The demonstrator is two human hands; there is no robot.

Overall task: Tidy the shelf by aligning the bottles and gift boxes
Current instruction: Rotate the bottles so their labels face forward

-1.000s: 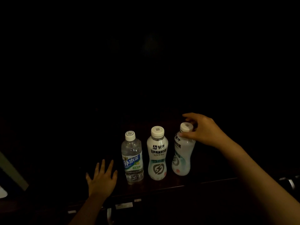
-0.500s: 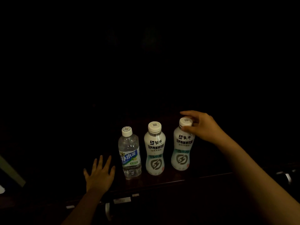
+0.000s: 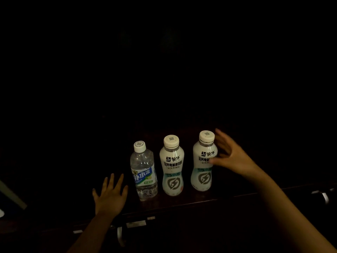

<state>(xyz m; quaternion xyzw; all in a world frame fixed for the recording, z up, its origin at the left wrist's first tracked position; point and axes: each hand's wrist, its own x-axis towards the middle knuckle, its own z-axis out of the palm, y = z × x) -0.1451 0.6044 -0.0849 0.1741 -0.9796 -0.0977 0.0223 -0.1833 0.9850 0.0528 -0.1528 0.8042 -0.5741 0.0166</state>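
Observation:
Three bottles stand upright in a row near the front edge of a dark wooden shelf (image 3: 182, 203). On the left is a clear water bottle (image 3: 144, 172) with a blue label. A white drink bottle (image 3: 172, 166) stands in the middle and a matching white bottle (image 3: 203, 161) on the right. My right hand (image 3: 231, 156) hovers just right of the right bottle, fingers spread, the thumb in front of its label, not gripping. My left hand (image 3: 110, 194) rests flat on the shelf left of the water bottle, fingers apart. No gift boxes show in the darkness.
The scene is very dark; the back of the shelf and everything above it are black. A metal handle (image 3: 120, 234) and pale tags sit below the shelf edge. A pale strip (image 3: 11, 194) shows at far left, a metallic glint (image 3: 324, 197) at far right.
My right hand has let go of the right bottle's cap and opened beside it. That bottle, tilted a second ago, now stands upright. My left hand stays flat.

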